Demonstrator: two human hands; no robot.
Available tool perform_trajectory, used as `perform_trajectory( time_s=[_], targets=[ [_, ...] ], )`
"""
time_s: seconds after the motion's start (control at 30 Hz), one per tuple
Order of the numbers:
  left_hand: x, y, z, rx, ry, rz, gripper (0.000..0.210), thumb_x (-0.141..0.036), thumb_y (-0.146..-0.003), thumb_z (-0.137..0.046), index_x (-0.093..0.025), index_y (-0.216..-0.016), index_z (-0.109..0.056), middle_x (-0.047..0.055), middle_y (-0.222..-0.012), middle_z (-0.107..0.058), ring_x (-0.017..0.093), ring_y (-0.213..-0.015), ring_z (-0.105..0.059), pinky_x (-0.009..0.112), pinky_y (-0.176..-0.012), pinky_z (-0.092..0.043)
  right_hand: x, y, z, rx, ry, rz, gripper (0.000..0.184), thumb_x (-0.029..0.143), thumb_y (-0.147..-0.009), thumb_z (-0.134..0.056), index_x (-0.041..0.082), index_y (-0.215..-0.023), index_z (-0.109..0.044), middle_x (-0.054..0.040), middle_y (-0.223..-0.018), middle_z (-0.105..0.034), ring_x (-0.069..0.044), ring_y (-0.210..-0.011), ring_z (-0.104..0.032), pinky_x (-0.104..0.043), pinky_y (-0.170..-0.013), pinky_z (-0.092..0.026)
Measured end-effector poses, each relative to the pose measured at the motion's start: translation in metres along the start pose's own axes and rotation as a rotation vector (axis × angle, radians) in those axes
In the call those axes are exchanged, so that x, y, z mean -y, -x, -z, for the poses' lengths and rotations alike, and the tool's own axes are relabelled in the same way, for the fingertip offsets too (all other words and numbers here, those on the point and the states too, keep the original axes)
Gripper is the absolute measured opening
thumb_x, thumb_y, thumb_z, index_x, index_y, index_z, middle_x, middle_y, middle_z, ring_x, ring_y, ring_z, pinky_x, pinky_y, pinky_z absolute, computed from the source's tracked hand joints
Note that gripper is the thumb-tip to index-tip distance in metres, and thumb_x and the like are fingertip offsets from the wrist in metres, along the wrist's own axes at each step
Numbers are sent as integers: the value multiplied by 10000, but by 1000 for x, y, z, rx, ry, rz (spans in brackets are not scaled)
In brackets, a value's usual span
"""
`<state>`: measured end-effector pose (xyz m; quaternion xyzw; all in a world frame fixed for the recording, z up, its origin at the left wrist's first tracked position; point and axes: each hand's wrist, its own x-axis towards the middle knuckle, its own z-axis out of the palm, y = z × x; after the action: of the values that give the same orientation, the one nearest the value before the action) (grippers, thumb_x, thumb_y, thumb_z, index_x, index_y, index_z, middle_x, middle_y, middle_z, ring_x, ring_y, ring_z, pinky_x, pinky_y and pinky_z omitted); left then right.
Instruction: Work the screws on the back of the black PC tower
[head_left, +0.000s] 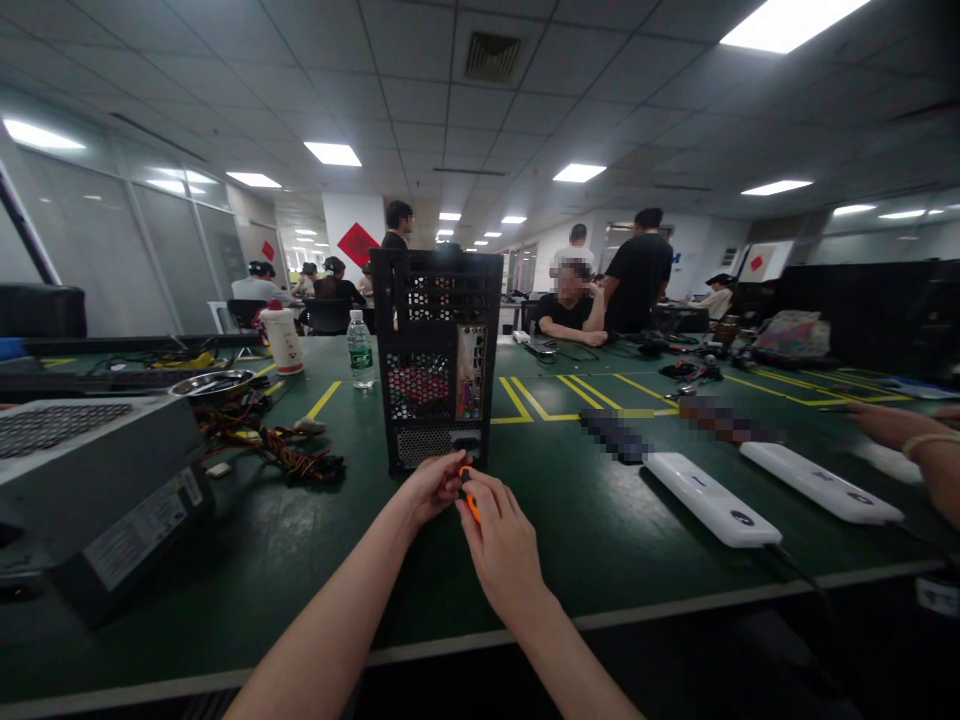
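On the green table point(322, 570), a black computer case point(442, 342) stands upright, perforated rear facing the camera. Before its lower edge, the right hand point(499, 535) grips an orange-and-black tool point(472, 507). The left hand point(433, 488) bends its fingers at the tool's far end; whether it grasps anything cannot be determined. Left of the case: water bottle point(360, 355), cable bundle point(281, 455), metal power supply point(120, 490).

The hands point(501, 545) hide the orange tool point(472, 507) (partly).
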<state>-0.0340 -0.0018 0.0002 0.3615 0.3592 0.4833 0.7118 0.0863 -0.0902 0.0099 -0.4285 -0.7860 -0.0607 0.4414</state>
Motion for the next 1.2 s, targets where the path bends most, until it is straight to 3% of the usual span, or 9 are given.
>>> perform_trajectory(
  time_s=[0.13, 0.23, 0.33, 0.5, 0.7, 0.8, 0.97, 1.2],
  targets=[
    [0, 1, 3, 90, -3, -3, 177, -276, -693, -554, -100, -695, -529, -79, -357, -307, -3, -301, -226, 119, -306, -123, 3, 1, 3, 38, -35, 59, 279, 112, -768, -389, 144, -1040, -441, -100, -1156, -431, -185, -1093, -381, -358, -901, -373],
    [0, 1, 4, 70, -12, -13, 202, -296, -671, -579, -103, -668, -518, -85, -341, -291, -7, -292, -212, 120, -306, -113, 3, 2, 3, 92, -33, 107, 326, 84, -771, -354, 140, -1086, -415, -103, -1208, -387, -180, -1125, -350, -352, -914, -367],
    [1, -1, 4, 20, -23, -13, 220, -317, -679, -562, -101, -689, -521, -72, -365, -336, -4, -289, -231, 125, -304, -115, 0, 2, 1, 90, -1, 85, 294, 124, -804, -344, 167, -1083, -425, -86, -1163, -434, -174, -1076, -401, -345, -863, -413],
    [5, -8, 4, -30, -47, 8, 154, -211, -710, -485, -89, -794, -526, 6, -540, -512, 9, -320, -326, 131, -302, -148, 0, 1, 0, 57, 31, 14, 224, 179, -800, -394, 179, -1010, -472, -82, -1064, -494, -186, -988, -464, -347, -798, -453],
    [9, -11, 5, -74, -85, -66, 251, -95, -667, -469, -117, -917, -480, 85, -780, -603, 65, -477, -496, 152, -393, -317, 4, 1, 0, 118, 50, 134, 289, 100, -761, -385, 136, -1042, -442, -121, -1167, -417, -213, -1116, -362, -380, -898, -386],
    [8, -11, 4, -84, -94, -96, 235, -84, -674, -446, -110, -905, -478, 86, -767, -609, 72, -496, -508, 166, -439, -358, 3, 2, -3, 127, 74, 156, 302, 105, -777, -369, 143, -1072, -421, -121, -1175, -423, -209, -1118, -370, -371, -860, -424],
    [10, -14, 5, -111, -165, -79, 232, -125, -677, -450, -122, -907, -482, 75, -764, -608, 68, -472, -501, 162, -407, -336, 0, 1, -6, 84, 81, 50, 251, 210, -794, -418, 195, -1043, -448, -91, -1108, -487, -198, -1007, -477, -351, -758, -483],
    [7, -10, 3, -115, -233, -90, 169, -180, -660, -490, -98, -792, -555, 23, -594, -552, 56, -431, -466, 154, -379, -292, 6, 0, 4, 102, -12, 45, 224, 188, -779, -417, 178, -999, -460, -89, -1134, -454, -194, -1072, -417, -362, -845, -430]
  ],
)
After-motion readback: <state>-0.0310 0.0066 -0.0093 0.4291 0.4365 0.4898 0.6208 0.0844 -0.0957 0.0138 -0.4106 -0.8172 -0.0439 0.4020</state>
